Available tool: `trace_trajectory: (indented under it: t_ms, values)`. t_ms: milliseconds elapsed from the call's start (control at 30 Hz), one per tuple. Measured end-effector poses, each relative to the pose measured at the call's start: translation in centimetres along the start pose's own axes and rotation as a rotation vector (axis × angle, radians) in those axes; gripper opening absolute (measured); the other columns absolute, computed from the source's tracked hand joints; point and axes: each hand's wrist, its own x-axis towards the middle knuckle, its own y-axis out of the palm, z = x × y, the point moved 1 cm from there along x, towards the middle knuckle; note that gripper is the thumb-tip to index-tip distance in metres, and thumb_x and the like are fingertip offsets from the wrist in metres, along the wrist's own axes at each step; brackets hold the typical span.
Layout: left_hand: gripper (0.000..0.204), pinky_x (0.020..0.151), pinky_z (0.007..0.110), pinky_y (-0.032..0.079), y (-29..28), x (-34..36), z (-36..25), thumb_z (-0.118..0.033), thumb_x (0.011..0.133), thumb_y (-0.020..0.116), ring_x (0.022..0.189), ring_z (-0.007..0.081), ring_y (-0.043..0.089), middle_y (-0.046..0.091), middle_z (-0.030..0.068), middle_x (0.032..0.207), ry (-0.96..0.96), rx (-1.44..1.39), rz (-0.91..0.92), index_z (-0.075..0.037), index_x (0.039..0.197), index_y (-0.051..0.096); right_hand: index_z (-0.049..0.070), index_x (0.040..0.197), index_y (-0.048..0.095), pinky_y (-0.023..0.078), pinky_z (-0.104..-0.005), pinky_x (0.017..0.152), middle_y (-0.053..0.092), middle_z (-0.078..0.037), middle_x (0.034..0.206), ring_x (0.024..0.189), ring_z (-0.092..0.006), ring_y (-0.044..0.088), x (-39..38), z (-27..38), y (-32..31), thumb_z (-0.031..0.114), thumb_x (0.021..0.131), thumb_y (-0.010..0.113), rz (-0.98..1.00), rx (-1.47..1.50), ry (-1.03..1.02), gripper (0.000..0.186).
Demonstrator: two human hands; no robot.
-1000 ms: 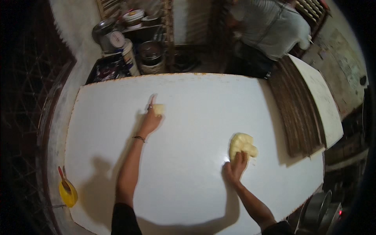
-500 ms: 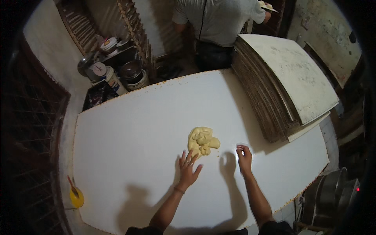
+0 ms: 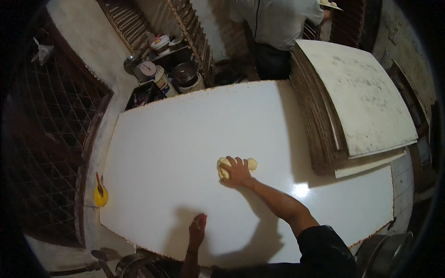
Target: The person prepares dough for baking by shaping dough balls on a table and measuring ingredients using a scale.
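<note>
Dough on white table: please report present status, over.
Right hand over dough, touching. Left hand apart, lower left. Board stack at right, not touching dough.

I see room to pass over the white table (image 3: 162,139), left of and beyond the dough (image 3: 223,171). The right hand (image 3: 237,174) lies across it, its forearm (image 3: 280,200) barring the near right; the left hand (image 3: 198,225) occupies the near side. 1 board stack (image 3: 361,102) blocks the far right.

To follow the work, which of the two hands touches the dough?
The right hand, spread over the dough; the left hand is apart from it, lower in the picture.
</note>
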Motion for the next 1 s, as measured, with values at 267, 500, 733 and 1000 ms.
trace_trajectory:
  t_ms: [267,500,733,1000]
  values:
    - [0.060,0.100,0.043,0.030,9.3,14.6,-3.5,-0.042,0.084,0.054,0.120,0.0373,0.036,0.045,0.0199,0.125,0.439,0.692,0.160,-0.007,0.130,0.039,0.016,0.122,0.050,0.021,-0.0588,0.100,0.023,-0.016,0.142,0.130,-0.0420,0.016,-18.1,4.9,3.0,0.044,0.075,0.063,0.084,-0.048,-0.066,0.056]
    - [0.080,0.086,0.034,0.045,13.9,10.4,-8.4,-0.036,0.063,0.068,0.100,0.0276,0.056,0.054,0.0157,0.116,0.479,0.781,0.823,-0.017,0.134,0.037,0.006,0.119,0.048,0.044,-0.0319,0.085,0.054,-0.012,0.114,0.097,-0.0211,0.056,-33.3,3.2,6.8,0.024,0.086,0.057,-0.399,1.126,0.734,0.039]
    - [0.045,0.072,0.028,0.050,13.9,5.6,-5.3,-0.012,0.062,0.065,0.080,0.0147,0.061,0.065,0.0091,0.090,0.251,0.261,1.109,-0.005,0.106,0.059,0.008,0.133,0.027,0.045,-0.0356,0.084,0.037,-0.014,0.129,0.108,-0.0268,0.048,-31.8,8.7,4.1,0.024,0.084,0.060,-0.800,0.974,0.754,0.062]
    - [0.069,0.085,0.039,0.048,13.7,-10.7,-10.5,-0.003,0.065,0.045,0.092,0.0273,0.056,0.053,0.0143,0.102,-0.205,-0.916,0.892,-0.010,0.131,0.027,0.002,0.134,0.024,0.037,-0.0375,0.097,0.035,-0.021,0.128,0.116,-0.0320,0.041,-34.6,11.2,-0.4,0.034,0.065,0.076,-0.810,0.825,0.398,0.092]
